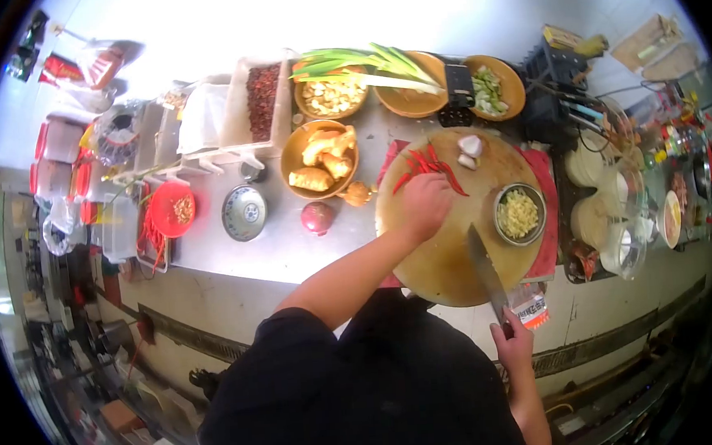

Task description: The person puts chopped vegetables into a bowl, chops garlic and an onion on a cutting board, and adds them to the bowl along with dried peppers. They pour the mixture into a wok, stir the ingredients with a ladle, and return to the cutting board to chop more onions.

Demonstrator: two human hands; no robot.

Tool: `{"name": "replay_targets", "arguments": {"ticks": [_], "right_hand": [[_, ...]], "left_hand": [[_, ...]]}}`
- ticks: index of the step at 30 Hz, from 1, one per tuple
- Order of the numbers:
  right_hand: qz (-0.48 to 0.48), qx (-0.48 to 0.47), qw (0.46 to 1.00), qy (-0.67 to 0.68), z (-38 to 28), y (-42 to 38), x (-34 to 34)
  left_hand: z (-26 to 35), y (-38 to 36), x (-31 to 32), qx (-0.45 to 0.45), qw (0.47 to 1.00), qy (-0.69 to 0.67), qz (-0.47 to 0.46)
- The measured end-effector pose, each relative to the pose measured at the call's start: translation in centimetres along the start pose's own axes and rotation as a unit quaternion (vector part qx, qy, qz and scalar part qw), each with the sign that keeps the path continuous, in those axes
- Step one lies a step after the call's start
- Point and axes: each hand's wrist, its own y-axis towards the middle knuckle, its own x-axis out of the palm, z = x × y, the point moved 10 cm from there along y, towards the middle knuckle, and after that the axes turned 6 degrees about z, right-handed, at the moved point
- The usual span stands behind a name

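Note:
My left hand [427,207] is over the round wooden chopping board [424,271], its fingers closed on some thin red chilies [428,161]. The fingertips are partly hidden. Chilies stick out past the hand on both sides. In my right hand [513,335] is the handle of a kitchen knife [485,268], its blade lying over the board's lower right part. Garlic pieces [470,148] sit on the board beyond the chilies. Near the board's right edge stands a metal bowl [498,222] of chopped pale yellow bits [518,214].
Left of the board are a bowl of ginger [324,163], a red onion [317,217] and a patterned bowl [244,213]. Spring onions [371,62] lie across bowls at the back. A red cloth [542,174] shows under the board. White containers [590,216] stand to the right.

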Motion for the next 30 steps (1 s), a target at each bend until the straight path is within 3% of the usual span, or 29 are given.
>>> {"name": "replay_targets", "arguments": {"ticks": [1,3,4,8,12,14,16,19,22,25,27,28,29,30], "right_hand": [[-0.007,-0.007,1.0,-0.003,-0.5,0.5,0.5],[0.044,-0.146,0.98,-0.129,-3.7,1.3,1.2],[0.032,-0.143,0.976,-0.161,-3.1,2.1,2.2],[0.033,-0.2,0.953,-0.226,-3.4,4.7,4.5],[0.05,-0.253,0.935,-0.243,-5.7,6.3,5.5],[0.027,-0.199,0.948,-0.246,-6.4,7.1,5.9],[0.021,-0.216,0.946,-0.242,-5.8,7.6,6.3],[0.008,-0.217,0.947,-0.236,-5.8,7.6,7.0],[0.0,-0.218,0.942,-0.254,-5.5,7.7,7.2],[0.036,-0.3,0.916,-0.264,-6.9,7.3,6.8],[0.08,-0.099,0.982,-0.141,-3.1,10.0,4.5],[0.08,-0.101,0.982,-0.141,-3.0,11.0,4.0],[0.101,0.097,0.984,0.106,0.6,12.4,2.9],[0.11,0.286,0.888,0.342,3.7,12.4,4.0]], "left_hand": [[-1.5,-0.6,-2.0,-0.044,0.999,0.018,-0.015],[-2.9,-2.2,-5.5,-0.096,0.995,0.032,-0.028],[-3.9,-3.3,-6.6,-0.143,0.988,0.037,-0.048],[-5.3,-6.6,-9.5,-0.178,0.979,0.045,-0.086],[-5.6,-8.5,-9.3,-0.144,0.979,0.073,-0.123],[-5.7,-8.3,-9.2,-0.135,0.98,0.064,-0.132],[-5.0,-7.8,-8.7,-0.146,0.971,0.023,-0.189],[-4.6,-7.1,-9.1,-0.12,0.972,0.006,-0.201],[-4.8,-6.5,-10.4,-0.089,0.985,-0.029,-0.148],[-5.7,-6.7,-10.7,-0.096,0.986,-0.033,-0.135],[-5.7,-6.4,-11.5,-0.103,0.985,-0.033,-0.135],[-5.8,-6.5,-11.8,-0.113,0.984,-0.032,-0.136],[-5.7,-6.6,-12.0,-0.113,0.984,-0.031,-0.134],[-5.6,-6.7,-12.3,-0.112,0.986,-0.029,-0.124]]}}
